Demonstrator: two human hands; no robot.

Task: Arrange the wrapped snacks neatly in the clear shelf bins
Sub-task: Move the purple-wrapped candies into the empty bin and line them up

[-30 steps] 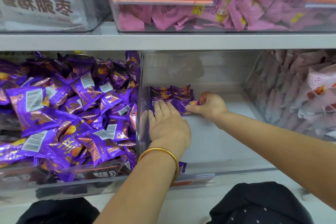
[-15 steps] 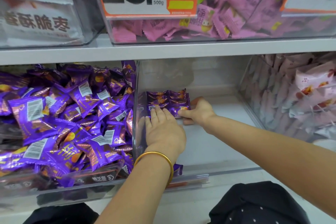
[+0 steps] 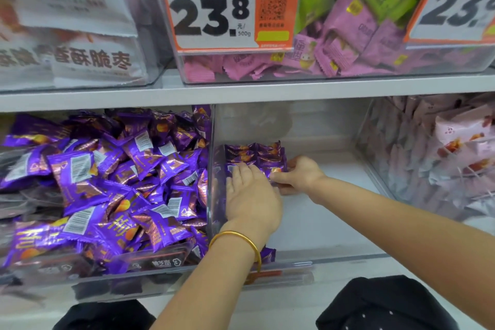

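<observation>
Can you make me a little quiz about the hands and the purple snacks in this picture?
1. True or false: the right hand pinches a purple snack at the edge of the neat stack.
2. Where is the neat stack? A) in the middle bin B) in a basket on the floor C) in a cardboard box
3. Fill in: the left hand rests on the stack with ___ fingers.

Key: 1 true; 2 A; 3 straight.
</observation>
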